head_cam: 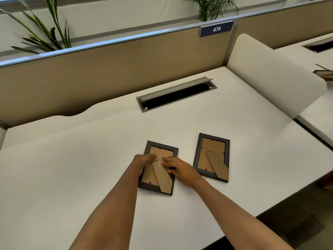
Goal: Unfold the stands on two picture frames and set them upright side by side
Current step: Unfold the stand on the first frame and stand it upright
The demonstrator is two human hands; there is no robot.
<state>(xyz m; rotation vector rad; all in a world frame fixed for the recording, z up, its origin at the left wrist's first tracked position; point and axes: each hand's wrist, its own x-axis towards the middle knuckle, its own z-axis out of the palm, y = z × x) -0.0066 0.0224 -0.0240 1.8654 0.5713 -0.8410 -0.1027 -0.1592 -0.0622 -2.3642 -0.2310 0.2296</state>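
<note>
Both hands pressed flat, pinching nothing: left hand (144,160) and right hand (177,168) rested on the face-down dark-framed cardboard-backed picture frame (155,184) on the white desk (72,159); its brown cardboard stand (162,177) lay folded. The second dark frame (212,156) lay just beside it, untouched; prying the stand hard could probably tear its hinge

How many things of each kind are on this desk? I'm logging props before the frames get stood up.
Picture frames, lying face down: 2, the left frame under both hands, the right frame untouched
Cardboard stands, folded flat: 2, left stand, right stand
Hands: 2, left hand, right hand
Total: 6
</note>
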